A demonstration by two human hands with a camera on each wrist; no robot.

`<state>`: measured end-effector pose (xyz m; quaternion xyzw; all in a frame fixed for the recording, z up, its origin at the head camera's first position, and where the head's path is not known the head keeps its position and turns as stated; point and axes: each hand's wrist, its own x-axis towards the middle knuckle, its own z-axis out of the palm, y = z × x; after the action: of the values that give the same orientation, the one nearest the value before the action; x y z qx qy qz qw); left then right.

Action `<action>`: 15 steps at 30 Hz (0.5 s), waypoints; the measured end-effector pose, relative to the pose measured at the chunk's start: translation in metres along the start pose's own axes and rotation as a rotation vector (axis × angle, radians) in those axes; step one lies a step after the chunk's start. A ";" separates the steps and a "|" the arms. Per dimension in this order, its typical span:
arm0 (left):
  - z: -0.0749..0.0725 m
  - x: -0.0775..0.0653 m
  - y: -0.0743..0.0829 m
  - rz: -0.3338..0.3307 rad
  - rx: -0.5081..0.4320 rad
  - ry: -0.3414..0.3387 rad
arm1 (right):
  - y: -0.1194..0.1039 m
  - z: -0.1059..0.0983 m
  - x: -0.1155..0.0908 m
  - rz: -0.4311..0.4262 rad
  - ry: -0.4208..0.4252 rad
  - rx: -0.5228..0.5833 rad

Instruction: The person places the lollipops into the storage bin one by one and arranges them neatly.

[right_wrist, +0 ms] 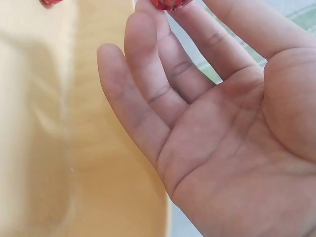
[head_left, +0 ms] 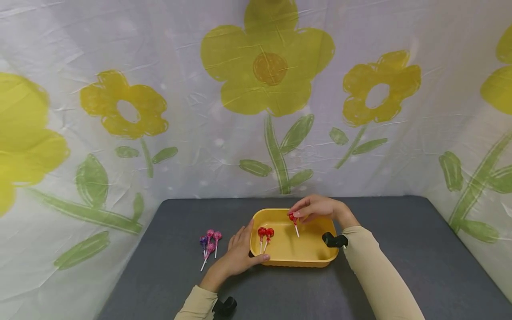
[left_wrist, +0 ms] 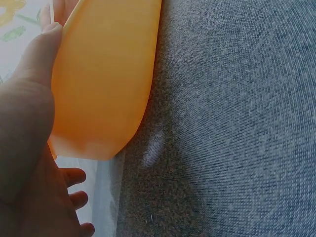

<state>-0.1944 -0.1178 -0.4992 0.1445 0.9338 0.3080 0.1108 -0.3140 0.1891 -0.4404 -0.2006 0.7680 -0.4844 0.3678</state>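
Observation:
My right hand (head_left: 318,207) is over the back right part of a yellow tray (head_left: 298,254), pinching a red-wrapped lollipop (head_left: 293,218) by its candy head, with the white stick pointing down. In the right wrist view that red head (right_wrist: 170,4) shows at the fingertips, at the top edge. Two more red lollipops (head_left: 262,231) lie inside the tray at its left end. My left hand (head_left: 239,253) rests against the tray's left front corner, thumb (left_wrist: 47,44) along the front rim and the other fingers spread straight beside the left wall.
To the left of the tray, several pink and purple lollipops (head_left: 210,249) lie in a loose group on the dark grey table (head_left: 296,293). A flower-printed cloth (head_left: 192,169) hangs behind the table's back edge. Black wrist cameras (head_left: 335,240) sit on both wrists.

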 end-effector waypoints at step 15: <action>0.001 0.003 0.001 -0.022 -0.002 -0.004 | 0.009 0.013 0.024 -0.035 -0.068 0.075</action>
<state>-0.1967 -0.1155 -0.4999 0.1347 0.9347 0.3076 0.1163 -0.3198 0.1695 -0.4610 -0.2164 0.7327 -0.5123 0.3922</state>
